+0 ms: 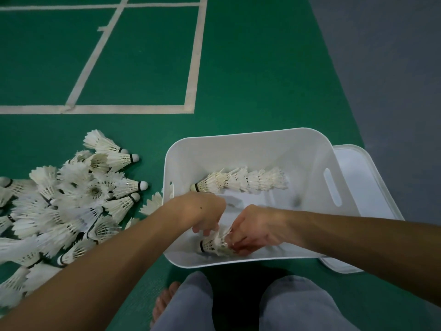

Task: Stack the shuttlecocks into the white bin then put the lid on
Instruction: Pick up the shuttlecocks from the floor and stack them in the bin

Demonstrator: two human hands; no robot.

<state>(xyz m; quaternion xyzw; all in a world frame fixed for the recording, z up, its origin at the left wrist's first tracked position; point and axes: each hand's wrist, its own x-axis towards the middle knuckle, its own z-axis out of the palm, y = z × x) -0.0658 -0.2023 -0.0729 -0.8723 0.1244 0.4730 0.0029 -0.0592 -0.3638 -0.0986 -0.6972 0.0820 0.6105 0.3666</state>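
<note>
Your hands meet low inside the bin (pixel 307 149), near its front wall. Your right hand (pixel 253 230) has its fingers curled round the feather end of a short stack (pixel 213 244) of nested shuttlecocks lying on the bin floor, cork pointing left. Your left hand (pixel 205 215) hangs just above that stack with fingers curled down toward it; whether it pinches a shuttlecock or only touches the feathers, you cannot tell, since the fingertips are blurred and partly hidden.

By my reading you are early in the job. One long row (pixel 241 181) of nested shuttlecocks already lies across the back of the bin, and the second stack is only begun. A big loose pile (pixel 71 206) waits on the green floor (pixel 238 68) to your left, well outside the bin, so most of the stacking is left. The lid (pixel 362 177) lies flat on the floor, tucked partly under the bin's right side, not yet put on
</note>
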